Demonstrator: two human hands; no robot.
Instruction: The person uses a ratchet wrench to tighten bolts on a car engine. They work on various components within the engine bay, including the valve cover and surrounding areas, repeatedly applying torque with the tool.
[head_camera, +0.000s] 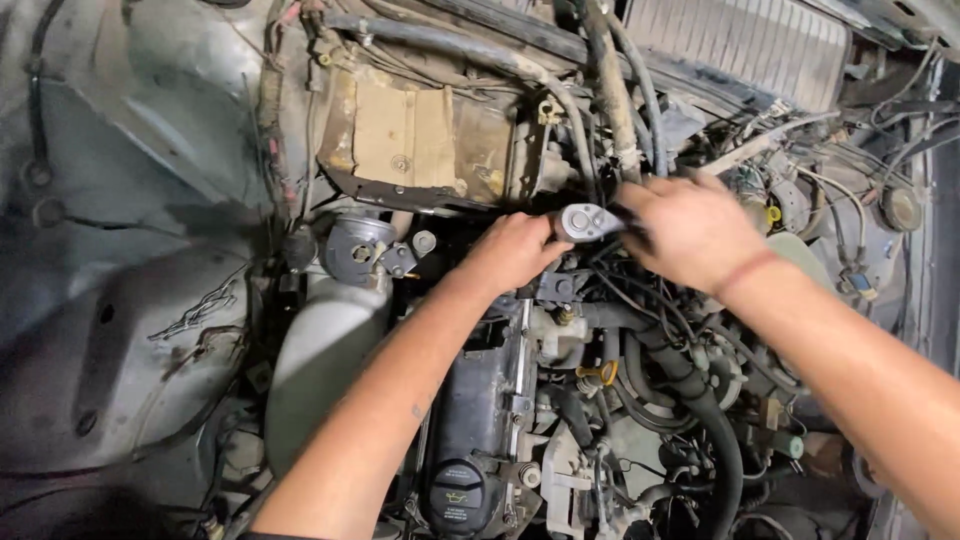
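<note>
I look down into a car's engine bay. A silver ratchet wrench lies level between my two hands above the engine. My right hand grips its dark handle, with a thin red band on the wrist. My left hand presses against the ratchet's round head from the left, fingers curled under it. What the ratchet's head sits on is hidden beneath my left hand.
A black engine cover with a round oil filler cap lies below. A yellow dipstick loop and thick black hoses sit at the centre right. A dirty tan box stands behind, a ribbed grey panel at the top right, and the inner wing on the left.
</note>
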